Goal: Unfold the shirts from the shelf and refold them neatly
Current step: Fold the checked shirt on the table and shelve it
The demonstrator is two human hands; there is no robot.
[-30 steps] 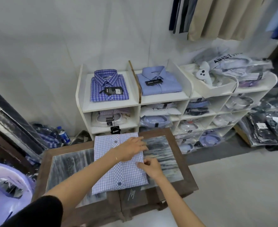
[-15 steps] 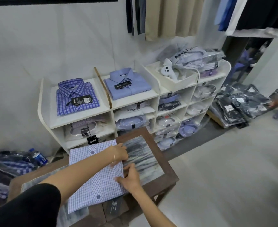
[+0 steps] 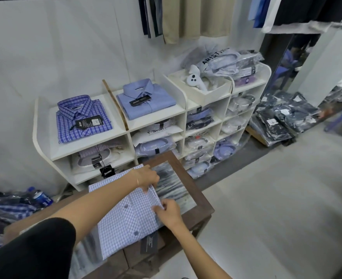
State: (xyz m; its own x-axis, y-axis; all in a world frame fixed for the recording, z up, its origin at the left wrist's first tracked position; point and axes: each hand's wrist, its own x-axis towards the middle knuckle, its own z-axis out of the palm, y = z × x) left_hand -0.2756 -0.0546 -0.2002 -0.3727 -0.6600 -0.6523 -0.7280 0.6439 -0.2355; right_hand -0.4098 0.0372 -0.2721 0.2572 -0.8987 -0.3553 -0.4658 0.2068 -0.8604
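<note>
A light blue checked shirt (image 3: 123, 220) lies folded on the dark wooden table (image 3: 202, 200), a black tag at its collar end. My left hand (image 3: 147, 177) pinches the shirt's right edge near the top. My right hand (image 3: 169, 211) pinches the same edge lower down, and the edge is lifted a little between them. On the white shelf (image 3: 43, 141) behind lie a folded blue plaid shirt (image 3: 81, 119) and a folded plain blue shirt (image 3: 146, 99), each with a black tag.
The shelf's lower compartments hold bagged shirts (image 3: 156, 146). A white controller (image 3: 194, 79) rests in a tray on top. Dark bagged garments (image 3: 282, 117) are piled on the floor at right, a water bottle (image 3: 41, 198) and clothes at left. Garments hang above.
The view has swung to the right. My two hands have moved from the shirt's middle to its right edge and now pinch and lift that edge.
</note>
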